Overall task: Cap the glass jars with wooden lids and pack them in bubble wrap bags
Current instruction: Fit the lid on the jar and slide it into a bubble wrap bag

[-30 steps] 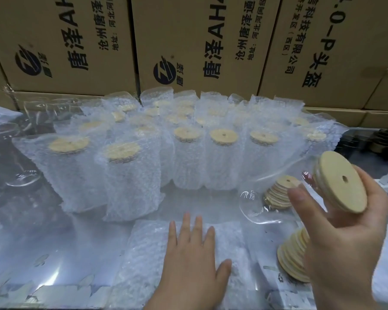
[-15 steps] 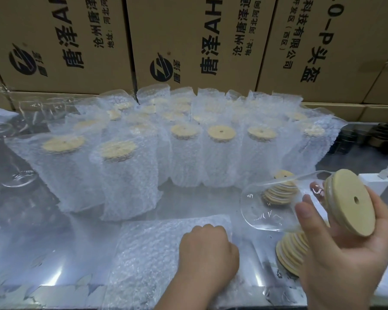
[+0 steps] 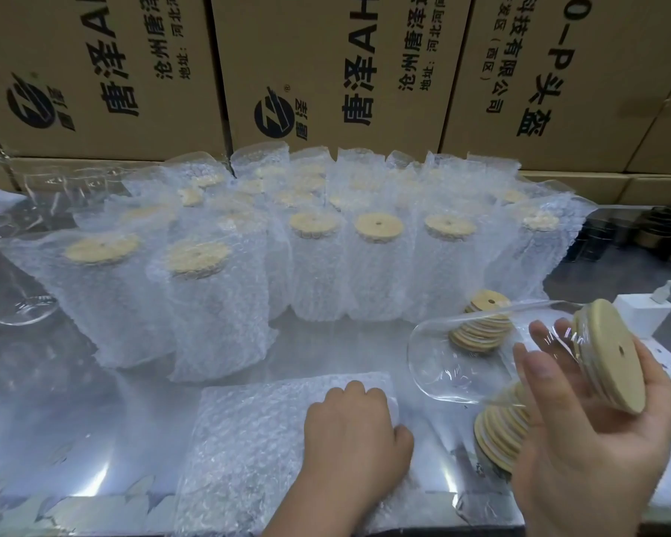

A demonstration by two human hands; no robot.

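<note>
Compared with the earlier frame, the left hand (image 3: 355, 439) is curled instead of flat, and the right hand (image 3: 597, 439) holds the glass jar (image 3: 461, 366) lower and closer to level. Left fingers gather the far right corner of the top bubble wrap bag (image 3: 248, 439). The right hand grips the jar just below its wooden lid (image 3: 613, 354). The jar's long axis runs left to right: lid at right, base pointing left, just right of the bag. Base-first entry appears to require an opened bag mouth facing right. Packed jars (image 3: 210, 304) stand farther back on the tabletop (image 3: 345, 343).
</note>
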